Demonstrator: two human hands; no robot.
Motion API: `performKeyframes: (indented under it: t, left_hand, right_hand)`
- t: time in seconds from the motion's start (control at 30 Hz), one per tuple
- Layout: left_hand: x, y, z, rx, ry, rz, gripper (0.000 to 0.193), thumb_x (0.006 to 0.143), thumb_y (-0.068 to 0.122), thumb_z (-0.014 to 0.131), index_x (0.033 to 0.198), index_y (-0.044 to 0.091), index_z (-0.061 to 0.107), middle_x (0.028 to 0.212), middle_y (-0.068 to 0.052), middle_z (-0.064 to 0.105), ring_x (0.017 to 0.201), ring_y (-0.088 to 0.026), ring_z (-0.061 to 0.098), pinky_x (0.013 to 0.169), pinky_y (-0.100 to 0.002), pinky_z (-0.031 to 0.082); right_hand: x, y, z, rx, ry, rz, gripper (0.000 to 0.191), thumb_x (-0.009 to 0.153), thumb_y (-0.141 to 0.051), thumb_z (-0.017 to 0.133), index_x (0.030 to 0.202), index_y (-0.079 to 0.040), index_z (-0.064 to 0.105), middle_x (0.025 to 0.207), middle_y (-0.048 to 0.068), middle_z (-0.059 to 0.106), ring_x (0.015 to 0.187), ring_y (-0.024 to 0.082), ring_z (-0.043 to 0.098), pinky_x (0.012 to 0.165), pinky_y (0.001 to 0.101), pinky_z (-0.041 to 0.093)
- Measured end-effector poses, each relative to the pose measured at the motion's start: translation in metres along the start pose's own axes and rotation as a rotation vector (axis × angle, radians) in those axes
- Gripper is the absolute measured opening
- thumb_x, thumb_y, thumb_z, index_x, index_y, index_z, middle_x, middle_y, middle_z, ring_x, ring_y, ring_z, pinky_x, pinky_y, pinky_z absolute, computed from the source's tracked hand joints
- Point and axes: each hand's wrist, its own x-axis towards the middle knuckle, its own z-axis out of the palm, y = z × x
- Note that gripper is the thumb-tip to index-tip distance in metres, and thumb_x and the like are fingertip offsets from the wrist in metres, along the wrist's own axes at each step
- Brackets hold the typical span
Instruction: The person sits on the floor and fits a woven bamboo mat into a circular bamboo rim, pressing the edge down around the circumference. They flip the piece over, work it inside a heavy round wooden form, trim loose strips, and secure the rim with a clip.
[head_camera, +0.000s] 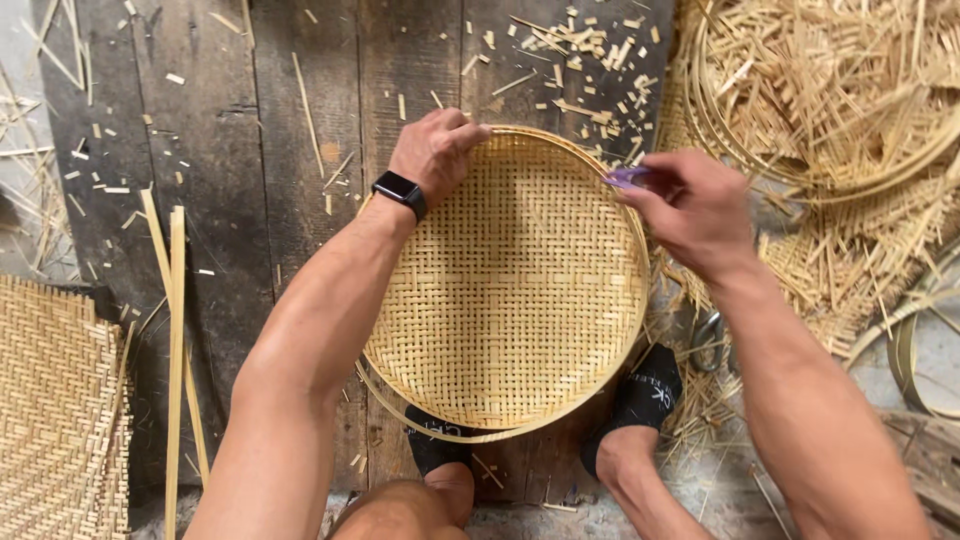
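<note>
A round woven bamboo tray lies on dark wooden planks between my feet. My left hand, with a black watch on the wrist, grips the tray's far left rim. At the tray's far right rim, my right hand pinches a small purple tool whose tip touches the rim. A loose bamboo rim strip curves out below the tray's near edge.
A pile of bamboo offcuts and hoops fills the top right. A flat woven mat lies at the lower left. Long bamboo strips lie beside it. Scissors rest by my right foot. Chips litter the planks.
</note>
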Motion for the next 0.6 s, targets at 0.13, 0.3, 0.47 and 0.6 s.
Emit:
performKeyframes:
  t: [0.13,0.3,0.47,0.6]
  left_hand:
    - [0.01,0.006,-0.009,-0.119,0.085,-0.081,0.012,0.092,0.003,0.066,0.101,0.008,0.07,0.093,-0.008,0.07,0.089,-0.03,0.069,0.076,-0.041,0.058]
    - [0.017,0.009,-0.014,-0.122,0.097,-0.107,0.004,0.092,0.005,0.068,0.093,0.009,0.069,0.09,-0.009,0.069,0.088,-0.03,0.07,0.074,-0.04,0.057]
    - [0.031,0.007,-0.022,-0.07,0.054,-0.181,0.009,0.095,0.01,0.068,0.103,0.014,0.072,0.099,-0.005,0.073,0.093,-0.025,0.071,0.079,-0.039,0.058]
    - [0.019,-0.003,-0.045,0.037,0.194,-0.095,0.055,0.081,0.024,0.073,0.135,0.01,0.066,0.12,-0.014,0.071,0.105,-0.027,0.068,0.089,-0.041,0.056]
  right_hand:
    - [0.075,-0.037,0.059,-0.024,-0.076,-0.134,0.03,0.094,-0.027,0.085,0.09,-0.002,0.068,0.079,0.01,0.069,0.065,0.021,0.066,0.058,0.0356,0.055]
    - [0.121,-0.059,0.109,-0.28,-0.185,-0.207,0.032,0.09,-0.027,0.084,0.087,-0.002,0.064,0.085,0.015,0.066,0.08,0.031,0.066,0.073,0.042,0.055]
    - [0.092,-0.089,0.103,-0.321,0.093,-0.309,0.061,0.073,-0.025,0.084,0.12,0.006,0.063,0.105,0.02,0.066,0.093,0.033,0.062,0.079,0.0438,0.05]
    - [-0.028,-0.136,0.072,-0.017,-0.166,-0.319,0.041,0.081,-0.026,0.087,0.112,-0.007,0.067,0.096,0.01,0.068,0.092,0.028,0.064,0.086,0.0448,0.048]
